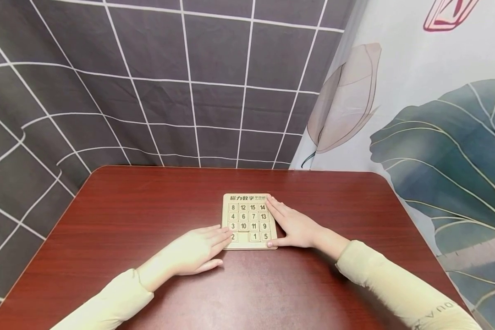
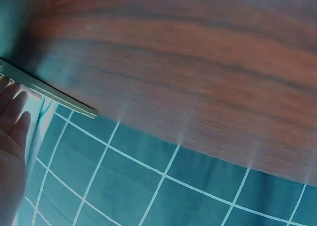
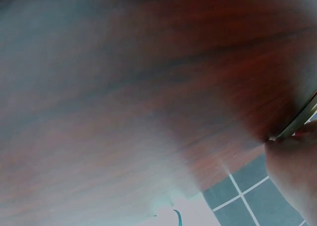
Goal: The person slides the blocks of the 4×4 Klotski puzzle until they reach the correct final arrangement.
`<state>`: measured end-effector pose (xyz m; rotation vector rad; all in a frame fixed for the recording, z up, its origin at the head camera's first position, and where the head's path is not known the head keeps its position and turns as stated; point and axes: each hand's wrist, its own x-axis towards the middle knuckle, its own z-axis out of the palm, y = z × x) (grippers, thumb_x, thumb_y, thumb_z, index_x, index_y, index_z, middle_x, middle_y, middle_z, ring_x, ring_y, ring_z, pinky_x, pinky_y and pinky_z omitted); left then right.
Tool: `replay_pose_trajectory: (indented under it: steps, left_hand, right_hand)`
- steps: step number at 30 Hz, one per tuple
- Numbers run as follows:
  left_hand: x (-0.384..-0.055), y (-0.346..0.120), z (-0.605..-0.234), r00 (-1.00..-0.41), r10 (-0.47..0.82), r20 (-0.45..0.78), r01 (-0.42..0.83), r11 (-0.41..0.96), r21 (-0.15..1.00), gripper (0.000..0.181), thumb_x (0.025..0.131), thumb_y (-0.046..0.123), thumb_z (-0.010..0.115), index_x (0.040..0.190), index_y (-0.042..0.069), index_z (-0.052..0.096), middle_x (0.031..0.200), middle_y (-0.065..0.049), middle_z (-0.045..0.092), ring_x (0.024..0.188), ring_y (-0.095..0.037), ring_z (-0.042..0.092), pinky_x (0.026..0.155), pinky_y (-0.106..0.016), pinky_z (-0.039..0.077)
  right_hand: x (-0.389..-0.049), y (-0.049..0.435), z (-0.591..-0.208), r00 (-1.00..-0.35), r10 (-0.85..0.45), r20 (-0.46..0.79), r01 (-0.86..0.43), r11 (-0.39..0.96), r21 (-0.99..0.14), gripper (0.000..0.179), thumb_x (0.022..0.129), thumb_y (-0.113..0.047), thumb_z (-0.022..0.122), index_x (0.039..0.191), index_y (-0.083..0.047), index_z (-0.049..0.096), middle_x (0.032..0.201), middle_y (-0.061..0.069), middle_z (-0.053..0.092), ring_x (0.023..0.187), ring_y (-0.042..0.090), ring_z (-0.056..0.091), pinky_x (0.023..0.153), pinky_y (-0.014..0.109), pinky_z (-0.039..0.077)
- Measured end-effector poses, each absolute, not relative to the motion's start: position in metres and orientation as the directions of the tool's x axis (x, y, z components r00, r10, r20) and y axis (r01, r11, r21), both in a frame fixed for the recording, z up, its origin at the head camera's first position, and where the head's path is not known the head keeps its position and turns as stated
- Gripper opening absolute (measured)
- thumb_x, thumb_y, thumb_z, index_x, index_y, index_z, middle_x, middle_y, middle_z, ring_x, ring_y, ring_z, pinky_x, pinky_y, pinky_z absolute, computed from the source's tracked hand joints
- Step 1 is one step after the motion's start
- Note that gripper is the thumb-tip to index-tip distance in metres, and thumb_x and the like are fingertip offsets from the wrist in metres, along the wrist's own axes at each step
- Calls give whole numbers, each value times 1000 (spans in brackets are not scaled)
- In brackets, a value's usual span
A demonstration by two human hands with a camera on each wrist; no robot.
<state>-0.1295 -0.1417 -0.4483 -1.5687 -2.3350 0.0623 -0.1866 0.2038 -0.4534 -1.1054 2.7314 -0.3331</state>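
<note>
A pale number sliding puzzle (image 1: pixel 244 226) lies flat on the table, printed characters along its top. Its tiles fill four rows, with one gap in the bottom row between 2 and 1. My left hand (image 1: pixel 195 250) rests its straight fingertips on the puzzle's lower left edge, partly over tile 2. At the right edge is my right hand (image 1: pixel 299 228), its straight fingers touching the upper right corner and its thumb the lower right. In the left wrist view the puzzle's edge (image 2: pixel 59 95) shows beside the fingers (image 2: pixel 19 132); the right wrist view shows only a sliver of that board (image 3: pixel 298 123).
The reddish-brown wooden table (image 1: pixel 156 201) has rounded far corners. Behind it hangs a dark curtain (image 1: pixel 214 105) with a white grid, and at the right a pale curtain (image 1: pixel 437 151) with large leaf prints.
</note>
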Motion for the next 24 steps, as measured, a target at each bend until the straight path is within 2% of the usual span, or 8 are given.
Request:
replay_pose_trajectory:
  steps: [5,14,24]
  left_hand:
    - [-133,-131,-445,-334,913,233,900,382,-208,57,100,43,70,140,3,68,143,-12,70,137,-24,65,119,-38,51]
    - [-139,-94,-443,-307,938,163,919,337,-205,59,105,47,59,146,4,63,151,-11,64,143,-24,60,123,-36,48]
    - [-139,-97,-448,-320,938,134,911,344,-228,60,106,48,58,145,4,63,152,-11,63,143,-23,61,123,-35,48]
  right_hand:
    - [-187,204,-454,-703,-707,-68,-670,692,-270,116,91,-62,73,167,5,17,179,20,8,165,36,19,134,52,27]
    - [-186,204,-454,-702,-710,-57,-674,688,-267,114,92,-60,73,166,7,20,178,21,11,164,37,22,133,54,30]
    - [-187,204,-454,-702,-709,-68,-676,694,-249,115,92,-62,73,167,6,19,179,21,10,165,36,20,134,51,28]
